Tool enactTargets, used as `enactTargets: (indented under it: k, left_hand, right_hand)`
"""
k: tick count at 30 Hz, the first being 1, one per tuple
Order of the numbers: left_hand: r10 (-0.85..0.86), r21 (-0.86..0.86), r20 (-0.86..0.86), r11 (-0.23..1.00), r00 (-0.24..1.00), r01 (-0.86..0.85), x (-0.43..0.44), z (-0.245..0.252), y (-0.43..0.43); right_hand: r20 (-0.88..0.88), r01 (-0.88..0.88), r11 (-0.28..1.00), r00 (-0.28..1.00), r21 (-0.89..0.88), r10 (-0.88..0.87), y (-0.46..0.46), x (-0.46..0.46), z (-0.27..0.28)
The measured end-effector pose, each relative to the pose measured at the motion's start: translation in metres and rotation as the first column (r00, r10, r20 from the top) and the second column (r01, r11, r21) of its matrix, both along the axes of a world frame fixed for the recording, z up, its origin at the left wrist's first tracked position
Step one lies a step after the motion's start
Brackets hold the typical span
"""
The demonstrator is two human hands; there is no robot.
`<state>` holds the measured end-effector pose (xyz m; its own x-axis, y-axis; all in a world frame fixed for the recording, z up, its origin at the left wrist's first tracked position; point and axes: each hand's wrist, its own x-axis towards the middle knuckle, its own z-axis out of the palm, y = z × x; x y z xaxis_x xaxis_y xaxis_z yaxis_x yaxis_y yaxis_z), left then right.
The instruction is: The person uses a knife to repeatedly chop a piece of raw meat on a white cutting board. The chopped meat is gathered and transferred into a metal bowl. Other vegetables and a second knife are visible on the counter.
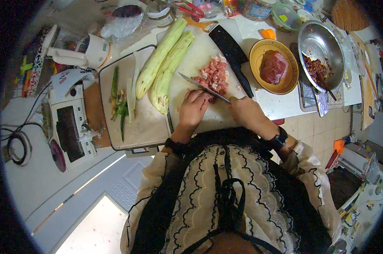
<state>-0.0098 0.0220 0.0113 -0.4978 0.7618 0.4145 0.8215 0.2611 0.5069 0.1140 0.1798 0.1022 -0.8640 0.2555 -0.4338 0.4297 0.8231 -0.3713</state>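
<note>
My right hand (244, 111) is closed around the handle of a kitchen knife (207, 89), whose blade points up and left over a white cutting board (217, 119). Under and beside the blade lies a piece of raw meat (211, 97), and the fingertips of my left hand (194, 106) press on its left end. Just beyond the blade is a heap of diced raw meat (214, 73). Two peeled pale green gourds (171, 74) lie side by side at the left, across the board and a tray. A black knife sheath or cleaver (229, 54) rests at the board's right.
A yellow bowl (252, 68) at the right holds a chunk of raw meat (275, 68). Beyond it stands a steel basin (321, 35) with dark minced food and a spoon. A tray (147, 136) with green trimmings lies left. An orange peeler (202, 24) sits at the back.
</note>
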Motion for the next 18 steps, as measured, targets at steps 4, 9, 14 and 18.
enactTargets:
  k: [4,9,14,18]
  left_hand:
    - [0.128,0.024,0.022,0.991,0.992,-0.128,0.005,0.005,-0.004]
    - [0.037,0.006,0.012,0.999,0.999,-0.038,0.003,-0.002,-0.003]
    - [-0.025,0.014,-0.012,1.000,1.000,0.025,-0.002,-0.010,-0.001]
    - [-0.019,0.022,-0.010,1.000,1.000,0.020,0.000,-0.004,-0.003]
  right_hand:
    - [0.004,-0.019,1.000,1.000,0.017,0.019,0.007,0.025,0.020]
    - [-0.018,-0.052,0.999,0.998,0.010,0.052,0.010,0.040,0.023]
    - [-0.033,-0.074,0.997,0.997,-0.028,0.074,0.000,0.009,0.000]
    - [-0.055,-0.040,0.999,0.998,-0.032,0.038,-0.007,-0.009,-0.004]
